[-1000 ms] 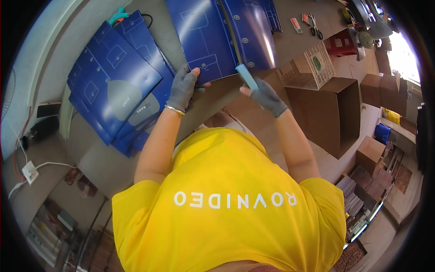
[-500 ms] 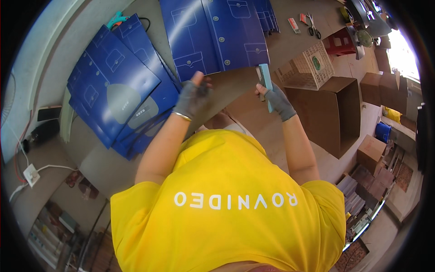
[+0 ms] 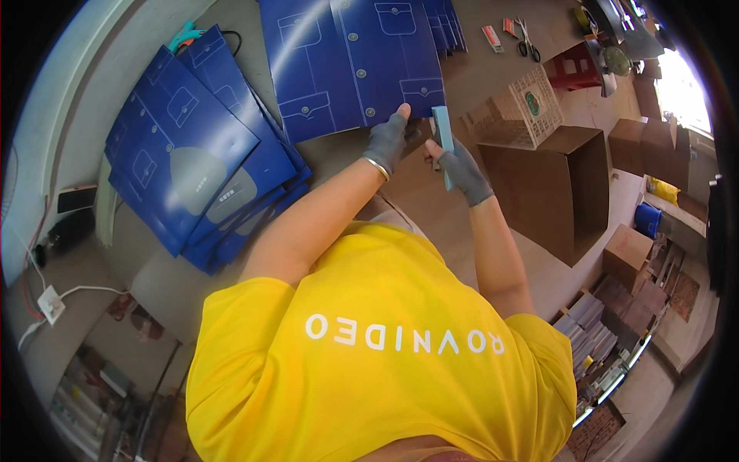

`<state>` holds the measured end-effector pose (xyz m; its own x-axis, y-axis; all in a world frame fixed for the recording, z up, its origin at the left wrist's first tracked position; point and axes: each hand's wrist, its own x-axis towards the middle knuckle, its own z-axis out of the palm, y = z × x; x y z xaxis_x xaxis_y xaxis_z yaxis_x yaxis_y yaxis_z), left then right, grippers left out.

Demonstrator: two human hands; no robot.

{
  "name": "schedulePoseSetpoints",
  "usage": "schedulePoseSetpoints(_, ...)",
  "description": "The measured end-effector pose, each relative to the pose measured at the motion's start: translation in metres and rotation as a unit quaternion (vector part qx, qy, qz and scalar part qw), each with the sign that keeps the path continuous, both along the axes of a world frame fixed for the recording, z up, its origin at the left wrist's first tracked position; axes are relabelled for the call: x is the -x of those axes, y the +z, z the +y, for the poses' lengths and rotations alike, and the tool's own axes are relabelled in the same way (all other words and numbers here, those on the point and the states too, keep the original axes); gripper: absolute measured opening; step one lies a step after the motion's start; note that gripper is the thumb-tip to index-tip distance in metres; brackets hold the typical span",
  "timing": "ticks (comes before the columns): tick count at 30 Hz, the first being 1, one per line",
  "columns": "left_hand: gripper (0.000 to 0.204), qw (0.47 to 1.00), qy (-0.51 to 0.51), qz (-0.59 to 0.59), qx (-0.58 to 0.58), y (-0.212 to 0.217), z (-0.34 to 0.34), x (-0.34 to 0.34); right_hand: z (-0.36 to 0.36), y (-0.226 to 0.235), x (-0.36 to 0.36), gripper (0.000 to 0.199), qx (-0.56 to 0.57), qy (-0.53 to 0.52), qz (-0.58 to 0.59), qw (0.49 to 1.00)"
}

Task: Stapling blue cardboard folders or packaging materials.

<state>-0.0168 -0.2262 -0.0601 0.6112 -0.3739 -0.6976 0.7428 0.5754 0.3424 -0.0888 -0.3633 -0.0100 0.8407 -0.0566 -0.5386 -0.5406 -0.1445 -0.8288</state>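
Note:
A large blue cardboard panel (image 3: 350,73), printed like a buttoned jacket with pockets, lies in front of me. My left hand (image 3: 391,140), in a grey fingerless glove, pinches its near edge close to the right corner. The thumb rests on top, while the other fingers are mostly hidden below. In my right hand (image 3: 464,173), also gloved, is a light blue stapler (image 3: 443,142), held upright beside that corner. Its upper end reaches the panel's corner; whether the jaws are around the edge, I cannot tell.
More blue panels (image 3: 181,146) lie fanned in a stack at left, a teal-handled tool (image 3: 185,35) behind them. Scissors (image 3: 526,46) and a small red-and-white box (image 3: 493,38) sit at the far right of the table. A cream plastic basket (image 3: 531,108) and an open carton (image 3: 543,192) stand at right.
My left hand has moved right along the panel's near edge and now grips it near the corner. The stapler has come slightly left with my right hand. The whole view has shifted a little.

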Motion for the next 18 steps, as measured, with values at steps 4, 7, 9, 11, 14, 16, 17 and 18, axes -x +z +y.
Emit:
schedulePoseSetpoints(4, 0.036, 0.99, -0.068, 0.001, -0.122, 0.052, 0.01, 0.003, 0.007, 0.001, -0.013, 0.029, 0.014, -0.023, 0.017, 1.0)
schedulePoseSetpoints(7, 0.039, 0.999, -0.007, -0.036, 0.03, 0.019, 0.006, 0.007, 0.008, -0.005, -0.018, 0.024, 0.048, -0.016, 0.028, 0.998)
schedulePoseSetpoints(9, 0.038, 0.999, -0.027, -0.044, -0.017, 0.012, 0.006, 0.006, 0.009, -0.008, -0.02, 0.028, 0.07, -0.037, 0.04, 0.996)
schedulePoseSetpoints(11, 0.039, 0.995, -0.049, -0.052, -0.062, 0.011, 0.003, 0.006, 0.01, -0.006, -0.022, 0.028, 0.095, -0.021, 0.046, 0.994)
schedulePoseSetpoints(14, 0.039, 0.999, -0.017, -0.007, -0.033, 0.024, 0.0, 0.009, 0.007, -0.016, -0.019, 0.028, 0.117, -0.016, 0.065, 0.991)
schedulePoseSetpoints(16, 0.038, 0.965, -0.118, -0.052, -0.227, 0.036, 0.005, 0.006, 0.01, -0.015, -0.02, 0.028, 0.114, -0.018, 0.076, 0.99)
schedulePoseSetpoints(17, 0.038, 0.965, -0.117, -0.054, -0.228, 0.021, 0.008, 0.005, 0.013, -0.013, -0.019, 0.027, 0.069, -0.034, 0.085, 0.993)
schedulePoseSetpoints(18, 0.04, 0.963, -0.128, -0.121, -0.204, -0.004, 0.015, 0.005, 0.019, -0.007, -0.018, 0.026, 0.026, -0.046, 0.092, 0.994)
